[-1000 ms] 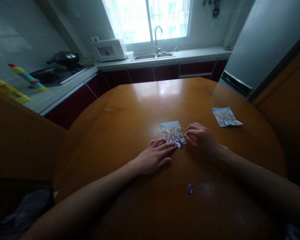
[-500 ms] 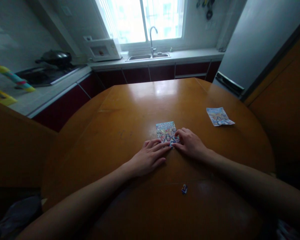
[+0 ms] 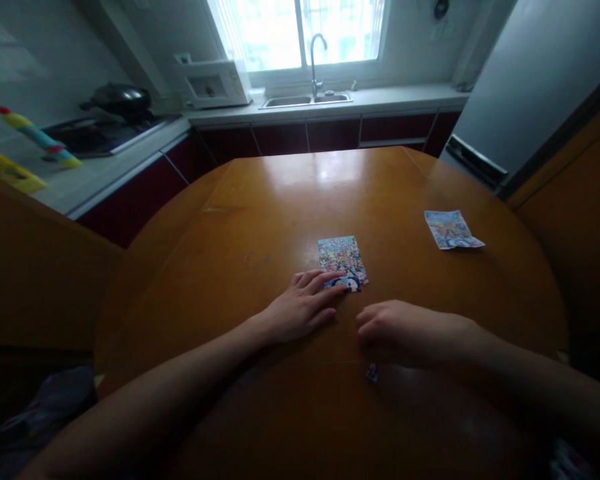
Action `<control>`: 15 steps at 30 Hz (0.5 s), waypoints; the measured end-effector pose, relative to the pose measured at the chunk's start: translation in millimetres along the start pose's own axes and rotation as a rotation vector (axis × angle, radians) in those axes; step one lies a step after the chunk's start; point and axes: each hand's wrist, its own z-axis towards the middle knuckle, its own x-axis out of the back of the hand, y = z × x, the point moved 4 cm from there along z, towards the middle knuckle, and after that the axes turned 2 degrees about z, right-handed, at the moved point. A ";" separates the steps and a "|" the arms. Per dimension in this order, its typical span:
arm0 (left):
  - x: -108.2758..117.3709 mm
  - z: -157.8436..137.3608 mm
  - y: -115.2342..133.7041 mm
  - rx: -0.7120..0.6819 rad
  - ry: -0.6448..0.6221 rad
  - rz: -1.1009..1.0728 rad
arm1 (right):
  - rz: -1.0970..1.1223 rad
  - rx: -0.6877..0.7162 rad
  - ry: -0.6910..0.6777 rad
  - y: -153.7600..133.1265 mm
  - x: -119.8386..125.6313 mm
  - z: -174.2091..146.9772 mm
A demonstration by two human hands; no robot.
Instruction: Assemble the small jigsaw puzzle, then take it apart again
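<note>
A small jigsaw puzzle [image 3: 341, 250] with a crowded, colourful cartoon picture lies flat on the wooden table. My left hand [image 3: 305, 307] rests at its lower left, fingers stretched out and a couple of fingertips on the puzzle's lower part. Below and to the right, apart from the puzzle, is my right hand [image 3: 393, 327], its fingers curled together and turned down. Its fingertips are hidden, so whatever they hold, if anything, does not show. Just under that hand lies a small loose puzzle piece [image 3: 373, 373], dark and partly white.
A creased picture sheet [image 3: 450, 230] lies at the right of the round-ended table [image 3: 220, 247]. Beyond the table are a counter with a sink [image 3: 307, 100], a microwave [image 3: 215, 83], a wok [image 3: 120, 100] on the stove, and a tall fridge [image 3: 520, 87] at the right.
My right hand has left the puzzle's lower right edge and come down toward me, near the loose piece, its fingers curling. My left hand stays at the puzzle. The view has shifted slightly.
</note>
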 end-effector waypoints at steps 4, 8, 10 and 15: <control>0.8 -1.1 -2.8 0.024 0.012 -0.027 | -0.117 0.005 -0.143 -11.5 -20.7 1.9; 1.5 -2.1 -4.3 0.033 0.022 -0.057 | -0.223 -0.021 -0.145 -10.2 -29.4 2.6; 2.2 -2.1 -4.4 0.035 0.025 -0.068 | -0.245 -0.008 -0.150 -12.5 -32.3 1.5; 3.6 -1.8 -4.6 0.041 0.026 -0.076 | -0.276 -0.051 -0.148 -18.6 -35.9 1.6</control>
